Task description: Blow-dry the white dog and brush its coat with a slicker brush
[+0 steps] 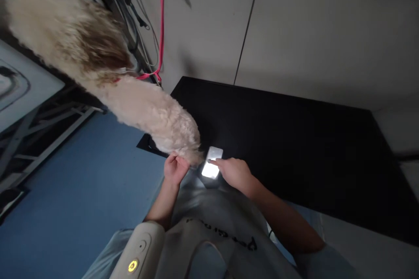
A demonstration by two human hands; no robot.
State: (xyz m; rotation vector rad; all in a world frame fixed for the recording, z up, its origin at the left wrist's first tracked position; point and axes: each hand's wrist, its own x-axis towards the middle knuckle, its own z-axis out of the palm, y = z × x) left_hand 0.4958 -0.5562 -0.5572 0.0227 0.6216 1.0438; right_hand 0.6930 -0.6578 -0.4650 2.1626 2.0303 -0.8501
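My left hand (pixel 176 168) is closed on the tuft of fur at the near end of a fluffy cream dog (pixel 131 100) with a brown patch on its coat. The dog stretches from the upper left down to my hands. My right hand (pixel 234 172) holds nothing. Its forefinger is stretched out onto the lit screen of a phone (pixel 212 165). The phone lies at the near edge of a black surface (pixel 294 139), right beside the dog's fur.
A pink leash (pixel 161 30) hangs from above down to the dog. Dark cables hang at the top left. A blue surface (pixel 81 192) lies under the dog. White wall panels stand behind. A white device with a glowing yellow button (pixel 132 265) sits near my chest.
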